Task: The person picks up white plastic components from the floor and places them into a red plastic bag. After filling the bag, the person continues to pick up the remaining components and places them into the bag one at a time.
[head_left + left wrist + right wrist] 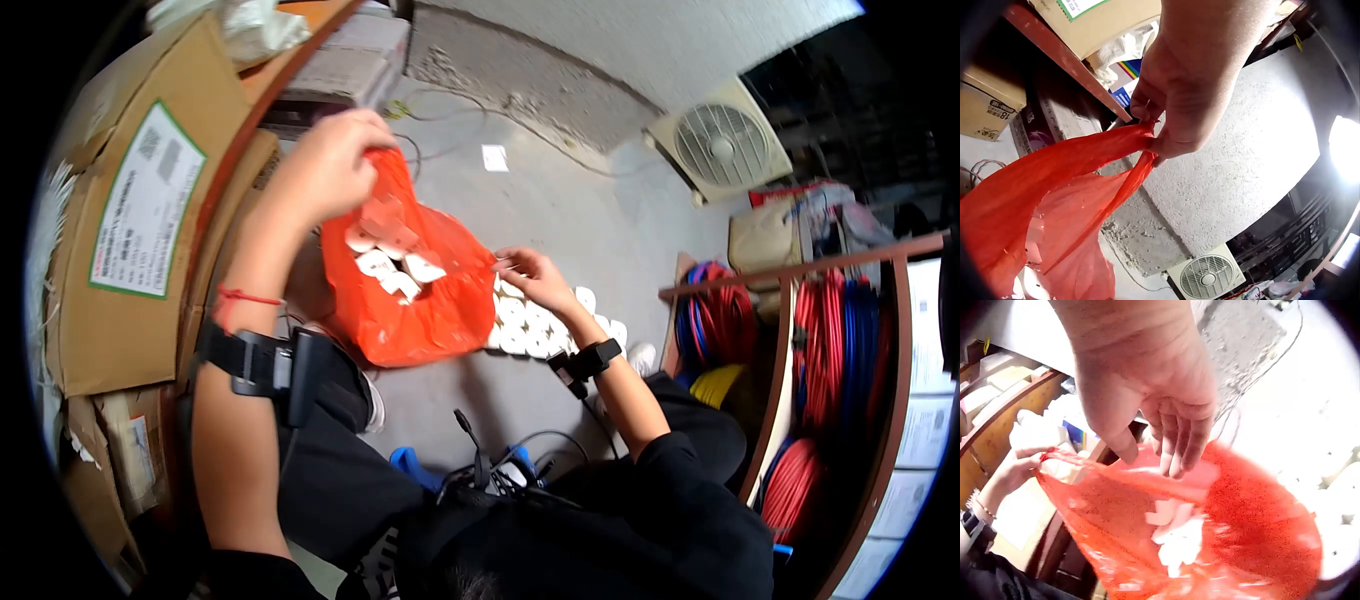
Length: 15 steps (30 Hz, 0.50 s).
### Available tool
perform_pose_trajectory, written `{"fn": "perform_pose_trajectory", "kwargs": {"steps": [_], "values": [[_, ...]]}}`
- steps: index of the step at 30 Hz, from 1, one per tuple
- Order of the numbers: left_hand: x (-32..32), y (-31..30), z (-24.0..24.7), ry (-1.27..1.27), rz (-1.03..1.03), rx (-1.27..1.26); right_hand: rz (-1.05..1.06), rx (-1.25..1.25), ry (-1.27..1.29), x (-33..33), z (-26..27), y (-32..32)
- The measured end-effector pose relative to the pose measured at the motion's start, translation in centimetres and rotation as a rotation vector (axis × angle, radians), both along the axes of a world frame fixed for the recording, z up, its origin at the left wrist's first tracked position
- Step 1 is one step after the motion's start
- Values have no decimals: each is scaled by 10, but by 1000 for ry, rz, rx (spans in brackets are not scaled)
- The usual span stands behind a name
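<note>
My left hand (335, 165) grips the top edge of a red plastic bag (420, 320) and holds it up, seen close in the left wrist view with thumb and fingers pinching the gathered rim. Several white pieces (400, 275) lie inside the bag, visible through its mouth. My right hand (540, 280) is at the bag's right edge, its fingertips right by the red plastic. In the right wrist view its fingers (1175, 447) hang loosely over the bag, the thumb apart from them. Rows of white round pieces (530, 325) stand on the floor just right of the bag.
Cardboard boxes (130, 230) and a brown shelf edge (225, 150) rise on the left. To the right stands a rack (785, 370) with red and blue cable coils (725, 310). A box fan (720, 145) and a small white paper (494, 158) are farther back.
</note>
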<state>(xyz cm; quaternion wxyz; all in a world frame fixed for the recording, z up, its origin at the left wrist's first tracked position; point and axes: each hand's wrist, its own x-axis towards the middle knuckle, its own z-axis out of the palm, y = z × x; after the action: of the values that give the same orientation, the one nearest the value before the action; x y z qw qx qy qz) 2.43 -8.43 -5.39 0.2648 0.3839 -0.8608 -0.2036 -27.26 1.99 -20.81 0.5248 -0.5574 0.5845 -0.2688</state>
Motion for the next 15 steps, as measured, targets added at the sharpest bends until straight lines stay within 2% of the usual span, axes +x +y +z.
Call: {"fn": "perform_pose_trajectory", "kwargs": {"steps": [2,3,6,9,10,14,15], "values": [[-2,-1,1,-25,-10,-4,-101,-46,272,-49,-35,32],[-2,-1,2,-41,-14,3,-46,-97,526,-61,-35,50],[-2,-3,1,-64,-26,1,86,-106,803,-81,-68,102],[-4,-3,3,-116,-19,22,134,-186,832,-67,-93,131],[-5,-2,4,-109,-11,53,154,-176,934,-58,-98,135],[-3,-4,2,-84,-39,114,-46,-56,1159,-38,-109,141],[-7,-1,2,-28,-34,62,-111,-30,1201,-36,-113,141]]}}
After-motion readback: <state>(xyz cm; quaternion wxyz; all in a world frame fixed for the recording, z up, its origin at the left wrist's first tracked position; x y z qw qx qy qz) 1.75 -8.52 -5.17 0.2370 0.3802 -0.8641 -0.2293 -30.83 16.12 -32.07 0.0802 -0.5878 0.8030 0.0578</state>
